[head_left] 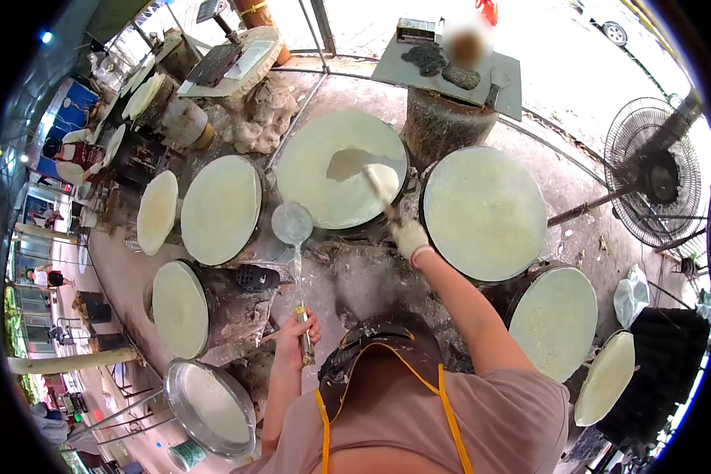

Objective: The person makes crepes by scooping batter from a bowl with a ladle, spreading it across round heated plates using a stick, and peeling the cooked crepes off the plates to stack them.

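Observation:
My right hand (409,238), in a pale glove, is closed round the handle of a scraper (381,181). The scraper's pale head rests over the top-centre round griddle (300,158), beside a darker bare-looking patch in its pale green layer. My left hand (299,328) grips the handle of a ladle (293,224). The round ladle head is near the front-left edge of that same griddle. Similar coated griddles stand on the left (221,209) and on the right (484,213). Blur hides the exact contact of the scraper.
A large metal basin (209,403) of pale batter is at the lower left. A standing fan (656,174) is at the right. At the back, a small table (509,75) bears dark lumps. More griddles (554,324) surround me. Distant people are at the far left.

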### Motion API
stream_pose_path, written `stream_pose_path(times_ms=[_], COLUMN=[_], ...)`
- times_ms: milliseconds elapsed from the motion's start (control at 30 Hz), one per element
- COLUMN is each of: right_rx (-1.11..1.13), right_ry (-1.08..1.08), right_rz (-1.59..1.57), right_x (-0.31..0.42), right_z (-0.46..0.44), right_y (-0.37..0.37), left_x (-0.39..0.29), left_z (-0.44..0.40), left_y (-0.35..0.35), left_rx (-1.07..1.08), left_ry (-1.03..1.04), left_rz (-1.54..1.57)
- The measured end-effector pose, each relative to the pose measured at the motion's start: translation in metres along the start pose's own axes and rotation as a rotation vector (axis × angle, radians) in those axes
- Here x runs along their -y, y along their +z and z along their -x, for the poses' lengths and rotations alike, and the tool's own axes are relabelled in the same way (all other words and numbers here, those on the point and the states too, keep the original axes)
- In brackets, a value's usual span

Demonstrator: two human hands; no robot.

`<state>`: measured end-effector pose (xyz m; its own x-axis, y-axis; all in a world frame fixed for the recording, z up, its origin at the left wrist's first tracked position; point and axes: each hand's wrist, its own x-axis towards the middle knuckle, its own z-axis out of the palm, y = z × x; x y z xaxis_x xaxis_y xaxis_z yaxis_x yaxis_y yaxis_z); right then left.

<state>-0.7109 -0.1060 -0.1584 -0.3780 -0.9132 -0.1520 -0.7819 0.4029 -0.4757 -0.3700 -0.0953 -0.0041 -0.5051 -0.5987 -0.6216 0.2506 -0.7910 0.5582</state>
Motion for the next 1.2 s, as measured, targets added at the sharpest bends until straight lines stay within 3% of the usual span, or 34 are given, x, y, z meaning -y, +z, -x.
stream_pose_path(times_ms=[33,100,167,267,367,400,433,500,567,600,633,700,767,833,900,933,967,1033,1133,1167,1200], right_rx=[0.023,0.139,0.234,-0.076,-0.168,-0.206,-0.277,-0.203,-0.126,-0.208,-0.281,-0.610,-0.547,-0.401,-0.302,-0.420,-0.579,-0.443,-0.228,-0.141,-0.277], right_ry=[0.113,-0.066,0.004,0.393,0.523,0.444,0.433,0.321,0.253,-0.085,0.125,0.454,0.631,0.479,0.568,0.662,0.689,0.724,0.324,0.397,0.439], right_rz=[-0.268,-0.283,-0.389,-0.263,-0.314,-0.277,-0.301,-0.111,-0.308,-0.068,-0.522,-1.175,-1.198,-0.978,-0.867,-1.071,-0.978,-0.835,-0.559,-0.513,-0.619], right_x=[0.014,0.003,-0.002,0.002,0.021,-0.006,0.009,-0.008,0.027,0.012,0.042,0.024,0.059,0.071,0.064,0.065,0.066,0.087,0.072,0.076,0.063], right_z=[0.022,0.066,0.101,0.068,-0.021,-0.063,-0.071,-0.098,-0.053,-0.037,-0.005,-0.014,-0.011,-0.018,-0.018,-0.017,-0.012,-0.001,-0.020,-0.017,-0.022], right_y=[-0.005,0.032,0.042,0.029,-0.036,-0.011,-0.032,0.003,-0.006,0.024,0.002,0.064,0.051,0.039,0.025,0.021,0.017,-0.001,-0.020,-0.044,-0.037], left_x=[-0.001,-0.002,-0.008,-0.019,-0.029,-0.033,-0.036,-0.042,-0.050,-0.052,-0.053,-0.058,-0.062,-0.070,-0.077,-0.080,-0.081,-0.082,-0.083,-0.080,-0.077], left_z=[-0.004,-0.013,-0.015,-0.015,-0.020,-0.018,-0.019,-0.019,-0.018,-0.020,-0.021,-0.025,-0.031,-0.035,-0.036,-0.035,-0.036,-0.038,-0.037,-0.039,-0.042], left_y=[-0.002,-0.010,-0.015,-0.015,-0.027,-0.025,-0.026,-0.031,-0.034,-0.041,-0.048,-0.057,-0.062,-0.058,-0.053,-0.048,-0.046,-0.044,-0.031,-0.031,-0.033], left_rx=[-0.003,-0.007,0.020,0.027,0.042,0.034,0.036,0.039,0.058,0.075,0.091,0.095,0.084,0.097,0.130,0.130,0.144,0.167,0.131,0.148,0.165], left_ry=[-0.012,-0.034,-0.043,-0.043,-0.066,-0.068,-0.072,-0.085,-0.102,-0.116,-0.129,-0.141,-0.157,-0.160,-0.162,-0.154,-0.145,-0.129,-0.142,-0.149,-0.153], left_rz=[-0.005,-0.016,0.007,-0.003,0.004,0.015,0.007,-0.013,0.000,0.014,0.031,0.034,0.024,0.007,-0.005,-0.014,-0.035,-0.083,-0.083,-0.056,-0.028])
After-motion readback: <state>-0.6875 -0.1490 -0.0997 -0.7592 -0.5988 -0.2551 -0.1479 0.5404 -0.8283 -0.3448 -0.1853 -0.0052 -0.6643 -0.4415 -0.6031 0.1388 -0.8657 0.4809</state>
